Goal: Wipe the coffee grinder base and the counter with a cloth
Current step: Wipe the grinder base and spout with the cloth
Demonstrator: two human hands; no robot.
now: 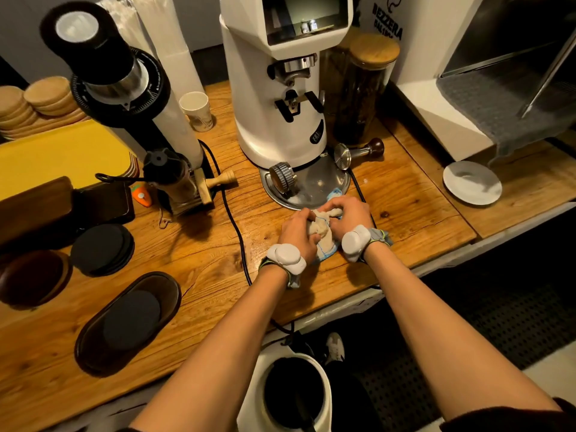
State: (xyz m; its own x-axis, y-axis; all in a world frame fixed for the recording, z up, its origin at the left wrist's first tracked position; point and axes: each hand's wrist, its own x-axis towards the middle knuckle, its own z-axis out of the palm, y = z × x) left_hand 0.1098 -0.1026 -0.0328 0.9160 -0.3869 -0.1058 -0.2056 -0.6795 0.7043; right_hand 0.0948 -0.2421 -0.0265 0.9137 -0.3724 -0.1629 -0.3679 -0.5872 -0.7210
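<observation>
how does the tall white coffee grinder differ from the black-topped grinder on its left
The tall white coffee grinder has a dark window up top; the black-topped grinder has a black dial collar. The crumpled beige cloth touches the white one's shiny round base; the black-topped one stands clear of it. Both stand upright on the wooden counter.

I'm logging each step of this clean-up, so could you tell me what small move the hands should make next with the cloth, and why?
Probably slide the cloth forward onto the grinder's metal base. The left hand and right hand both grip it bunched on the counter at the base's front edge, and one corner lies over its rim.
</observation>
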